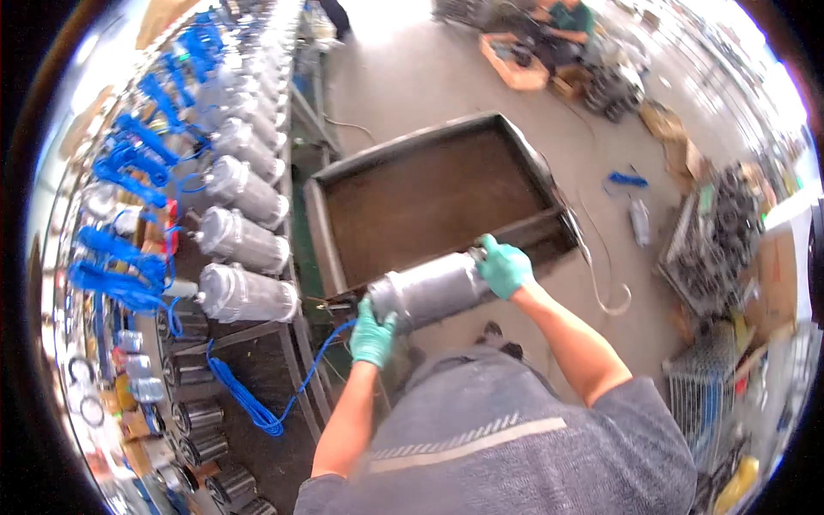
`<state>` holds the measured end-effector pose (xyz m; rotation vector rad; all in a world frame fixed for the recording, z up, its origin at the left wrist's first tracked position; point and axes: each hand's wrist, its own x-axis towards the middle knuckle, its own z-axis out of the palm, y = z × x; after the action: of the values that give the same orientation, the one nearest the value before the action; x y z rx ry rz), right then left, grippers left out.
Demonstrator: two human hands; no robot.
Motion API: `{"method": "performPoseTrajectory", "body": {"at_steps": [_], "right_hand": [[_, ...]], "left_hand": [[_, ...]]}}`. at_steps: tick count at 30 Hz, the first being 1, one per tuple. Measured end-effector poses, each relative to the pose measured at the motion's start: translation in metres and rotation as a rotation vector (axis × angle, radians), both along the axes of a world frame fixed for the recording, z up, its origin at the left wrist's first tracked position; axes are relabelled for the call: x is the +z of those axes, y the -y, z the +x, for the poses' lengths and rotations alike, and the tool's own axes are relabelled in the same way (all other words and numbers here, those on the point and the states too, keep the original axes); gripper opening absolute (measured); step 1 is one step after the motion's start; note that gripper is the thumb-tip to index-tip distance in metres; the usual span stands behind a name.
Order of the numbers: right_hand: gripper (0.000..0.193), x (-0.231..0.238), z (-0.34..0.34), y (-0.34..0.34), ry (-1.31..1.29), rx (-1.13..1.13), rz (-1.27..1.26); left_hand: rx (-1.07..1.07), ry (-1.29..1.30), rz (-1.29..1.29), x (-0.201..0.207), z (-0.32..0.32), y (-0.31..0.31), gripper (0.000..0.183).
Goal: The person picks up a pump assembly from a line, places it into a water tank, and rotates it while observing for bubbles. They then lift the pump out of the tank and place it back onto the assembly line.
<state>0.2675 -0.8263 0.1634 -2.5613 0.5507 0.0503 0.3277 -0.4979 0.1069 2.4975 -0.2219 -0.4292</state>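
Note:
A grey metal cylinder [433, 290], much like a submersible pump body, lies sideways between my hands at the near edge of a rectangular metal tank [322, 227]. My left hand [373, 336], in a green glove, grips its left end. At the right end my gloved right hand [506, 268] is closed around a small fitting. A blue cable [322, 348] runs from beside my left hand to a bundled blue coil [245, 399] at the lower left. Brownish liquid or a brown bottom [438, 193] shows inside the tank.
Similar grey cylinders [245, 240] line the bench at left, beside blue cable coils [124, 257]. Bare metal-cored parts [202, 418] lie below them. A hose [614, 305] curls on the floor. Bins of dark parts [721, 232] stand right; a person [566, 30] sits far off.

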Motion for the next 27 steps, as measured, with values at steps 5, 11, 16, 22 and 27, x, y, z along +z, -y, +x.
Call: {"method": "performPoseTrajectory", "body": {"at_steps": [5, 11, 16, 22, 27], "right_hand": [[0.041, 0.005, 0.0, 0.002, -0.065, -0.061, 0.036], [0.049, 0.007, -0.045, 0.055, 0.387, -0.152, 0.252], [0.056, -0.126, -0.11, 0.186, 0.223, -0.736, -0.11], [0.067, -0.151, -0.082, 0.235, -0.06, -0.656, 0.183], [0.073, -0.125, -0.007, 0.251, 0.036, -0.634, 0.355]], "left_hand": [[0.017, -0.05, -0.01, 0.021, -0.003, 0.016, 0.072], [-0.002, 0.029, -0.078, 0.002, -0.002, -0.001, 0.074], [0.009, 0.036, -0.054, -0.005, 0.0, -0.004, 0.073], [0.042, 0.043, -0.088, -0.006, -0.001, -0.004, 0.072], [0.028, 0.045, -0.105, 0.002, -0.001, 0.006, 0.07]]}}
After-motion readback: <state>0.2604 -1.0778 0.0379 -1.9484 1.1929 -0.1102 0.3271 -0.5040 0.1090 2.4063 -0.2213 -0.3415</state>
